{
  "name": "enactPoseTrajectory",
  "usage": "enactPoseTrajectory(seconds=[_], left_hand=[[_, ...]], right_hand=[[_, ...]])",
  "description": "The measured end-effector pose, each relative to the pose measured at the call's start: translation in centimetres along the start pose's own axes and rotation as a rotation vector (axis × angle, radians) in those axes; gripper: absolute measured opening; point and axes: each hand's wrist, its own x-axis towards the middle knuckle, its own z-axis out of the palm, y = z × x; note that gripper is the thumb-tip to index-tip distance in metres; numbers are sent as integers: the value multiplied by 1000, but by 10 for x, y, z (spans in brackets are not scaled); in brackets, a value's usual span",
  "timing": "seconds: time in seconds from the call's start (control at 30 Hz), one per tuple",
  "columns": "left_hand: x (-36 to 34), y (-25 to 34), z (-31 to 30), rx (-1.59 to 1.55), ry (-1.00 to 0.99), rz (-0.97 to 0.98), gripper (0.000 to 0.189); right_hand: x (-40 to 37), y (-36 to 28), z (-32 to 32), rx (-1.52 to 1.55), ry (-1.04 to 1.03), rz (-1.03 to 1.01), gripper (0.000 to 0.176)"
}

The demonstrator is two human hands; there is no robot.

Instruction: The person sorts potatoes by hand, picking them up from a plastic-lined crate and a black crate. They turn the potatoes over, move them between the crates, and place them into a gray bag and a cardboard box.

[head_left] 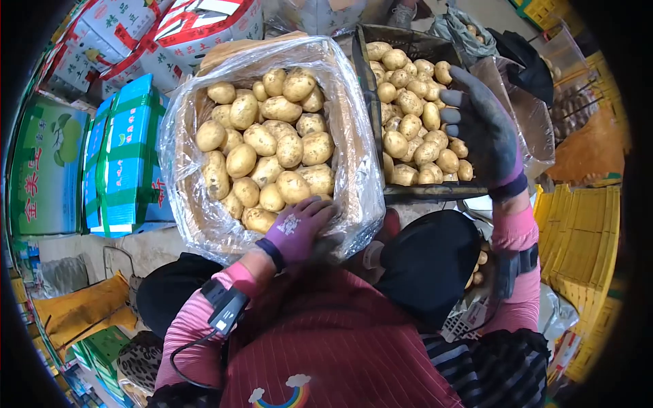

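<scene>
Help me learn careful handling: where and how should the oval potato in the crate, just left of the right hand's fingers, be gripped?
Probably across the middle of the potato, by its long sides, from above, slightly right. It is oval and lies front to back; its upper face is bare, other potatoes crowd it, and the right hand is beside it.

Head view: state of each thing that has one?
Round pale-yellow potatoes: loose, some soil-specked.
Brown cardboard box lined with clear plastic: open, potatoes inside.
Dark rectangular crate: open, potatoes inside.
Blue cardboard box with green tape: taped shut.
Purple-gloved left hand: at potatoes by the brown box's near edge, grip unclear.
Grey-and-purple-gloved right hand: open, fingers extended, at the crate.
</scene>
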Motion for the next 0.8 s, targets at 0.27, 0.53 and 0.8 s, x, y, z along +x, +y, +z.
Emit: enactPoseTrajectory(seconds=[0.27, 0.53, 0.8], left_hand=[[29, -55, -18, -329, 447, -179, 27], [161, -143, 4, 325, -170, -227, 71], [205, -152, 67, 449, -402, -457, 76]], right_hand=[[4, 69, 101, 190, -34, 51, 47], [24, 85, 113, 168, 66, 124, 45], [32, 87, 90, 377, 81, 119, 43]])
